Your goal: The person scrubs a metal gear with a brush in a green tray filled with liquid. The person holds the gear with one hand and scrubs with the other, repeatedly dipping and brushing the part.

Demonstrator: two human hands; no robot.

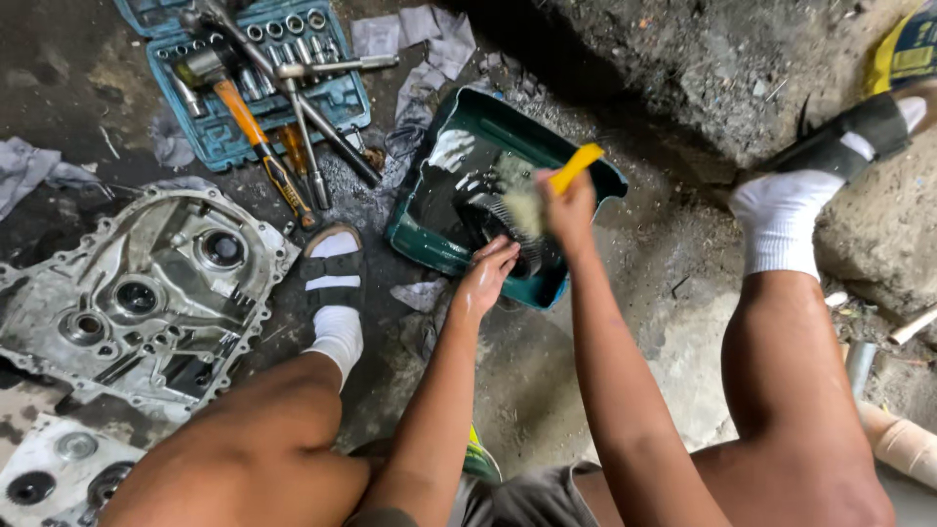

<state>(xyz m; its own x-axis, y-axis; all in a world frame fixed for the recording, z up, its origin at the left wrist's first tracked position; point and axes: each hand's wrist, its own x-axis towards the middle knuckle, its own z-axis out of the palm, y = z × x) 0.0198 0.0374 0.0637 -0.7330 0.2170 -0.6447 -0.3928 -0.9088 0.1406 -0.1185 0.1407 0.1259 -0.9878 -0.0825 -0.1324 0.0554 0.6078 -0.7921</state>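
Note:
A green plastic tub of dark liquid sits on the ground in front of me. Inside it lies a dark round ribbed metal part. My left hand rests on the part's near edge, fingers bent over it. My right hand is closed around a yellow-handled brush, whose pale bristles touch the top of the part.
A large aluminium gearbox casing lies to the left, with another casing piece below it. A blue socket case with wrenches and an orange-handled hammer sits at the top left. Rags lie nearby. My sandalled feet flank the tub.

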